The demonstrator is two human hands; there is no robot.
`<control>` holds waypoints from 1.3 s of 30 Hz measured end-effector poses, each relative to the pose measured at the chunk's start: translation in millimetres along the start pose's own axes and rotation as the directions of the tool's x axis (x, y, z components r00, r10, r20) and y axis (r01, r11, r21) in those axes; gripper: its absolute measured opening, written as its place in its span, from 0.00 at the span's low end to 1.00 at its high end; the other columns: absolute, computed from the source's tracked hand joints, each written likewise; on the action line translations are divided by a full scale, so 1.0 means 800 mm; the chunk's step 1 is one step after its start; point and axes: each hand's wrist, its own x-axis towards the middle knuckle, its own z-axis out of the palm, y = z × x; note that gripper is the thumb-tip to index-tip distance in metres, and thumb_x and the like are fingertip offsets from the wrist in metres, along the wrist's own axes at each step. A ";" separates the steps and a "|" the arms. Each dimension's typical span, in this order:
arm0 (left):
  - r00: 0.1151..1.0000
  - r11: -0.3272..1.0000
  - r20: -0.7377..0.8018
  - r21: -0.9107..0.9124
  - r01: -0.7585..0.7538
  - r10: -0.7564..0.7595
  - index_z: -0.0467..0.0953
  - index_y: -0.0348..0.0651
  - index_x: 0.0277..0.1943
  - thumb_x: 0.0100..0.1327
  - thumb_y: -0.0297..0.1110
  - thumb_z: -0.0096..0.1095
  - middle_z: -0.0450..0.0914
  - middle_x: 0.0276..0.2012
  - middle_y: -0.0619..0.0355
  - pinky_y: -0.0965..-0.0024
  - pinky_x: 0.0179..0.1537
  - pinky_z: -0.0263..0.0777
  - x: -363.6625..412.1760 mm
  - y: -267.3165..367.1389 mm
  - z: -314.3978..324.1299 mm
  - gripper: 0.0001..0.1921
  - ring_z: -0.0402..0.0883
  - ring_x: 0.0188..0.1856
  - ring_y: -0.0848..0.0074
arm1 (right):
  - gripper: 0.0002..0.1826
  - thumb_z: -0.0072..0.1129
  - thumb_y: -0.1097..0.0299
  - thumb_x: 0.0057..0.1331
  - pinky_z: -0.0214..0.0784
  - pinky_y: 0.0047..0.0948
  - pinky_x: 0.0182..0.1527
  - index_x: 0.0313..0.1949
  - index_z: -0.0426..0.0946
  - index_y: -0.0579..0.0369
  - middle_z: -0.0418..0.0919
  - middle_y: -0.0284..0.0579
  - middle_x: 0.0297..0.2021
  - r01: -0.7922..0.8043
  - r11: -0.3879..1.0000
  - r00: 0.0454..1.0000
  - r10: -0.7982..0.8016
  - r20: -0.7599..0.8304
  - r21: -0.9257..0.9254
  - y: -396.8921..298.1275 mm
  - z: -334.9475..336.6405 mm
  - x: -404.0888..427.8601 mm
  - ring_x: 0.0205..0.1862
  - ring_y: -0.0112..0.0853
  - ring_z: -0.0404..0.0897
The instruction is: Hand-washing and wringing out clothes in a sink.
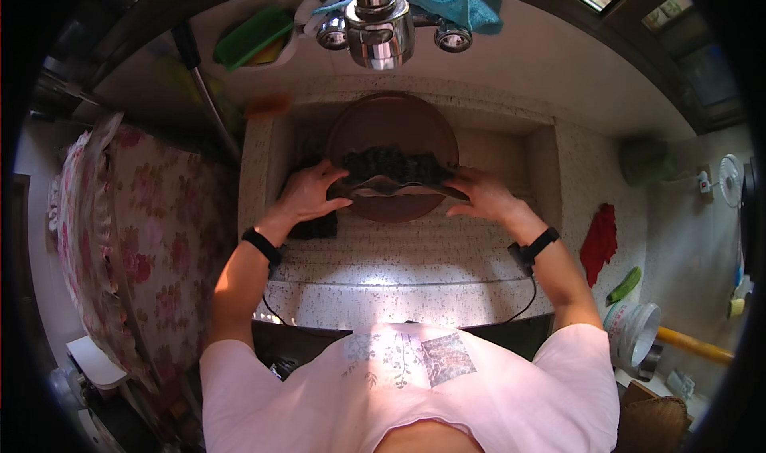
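Observation:
A dark, wet-looking cloth [392, 167] with a pale wavy edge is stretched sideways over a round reddish-brown basin [392, 118], which stands in a speckled stone sink [389, 273]. My left hand [311, 192] grips the cloth's left end, thumb and fingers around it. My right hand [485, 195] grips its right end near the basin's rim. Another dark cloth [317, 226] lies in the sink beneath and beside my left hand. Each wrist wears a black band.
A chrome faucet [380, 31] juts out above the basin, with a turquoise cloth [446, 1] behind it. A green brush or scrubber [254, 37] sits at the back left. On the right ledge lie a red cloth [599, 243], a cucumber [623, 285] and a white bucket [634, 333].

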 end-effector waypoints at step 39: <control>0.981 0.972 -0.194 0.235 0.016 0.031 0.79 0.45 0.39 0.60 0.35 0.62 0.79 0.39 0.48 0.58 0.31 0.78 0.026 0.038 -0.053 0.07 0.82 0.32 0.56 | 0.07 0.67 0.66 0.57 0.73 0.34 0.32 0.33 0.82 0.52 0.78 0.43 0.28 -0.270 0.955 0.961 0.259 0.100 0.124 0.031 -0.091 0.071 0.30 0.41 0.79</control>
